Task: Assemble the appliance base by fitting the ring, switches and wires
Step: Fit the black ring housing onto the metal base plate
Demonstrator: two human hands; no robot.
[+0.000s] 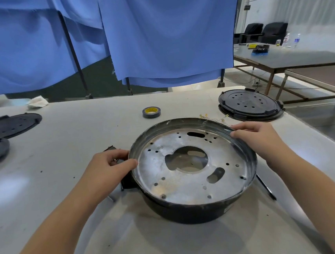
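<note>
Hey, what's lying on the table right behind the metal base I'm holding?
Behind the metal base lie a roll of tape and thin wires with yellow ends. Where the wires run is hidden by the rim.

Single head cam, wide-angle, looking forward and down over the worktable (71,197). Close on the round metal base (192,165) at frame centre, both forearms entering from the bottom corners. Upper frame reaches blue curtains (164,35) behind the table. No second view.
</note>
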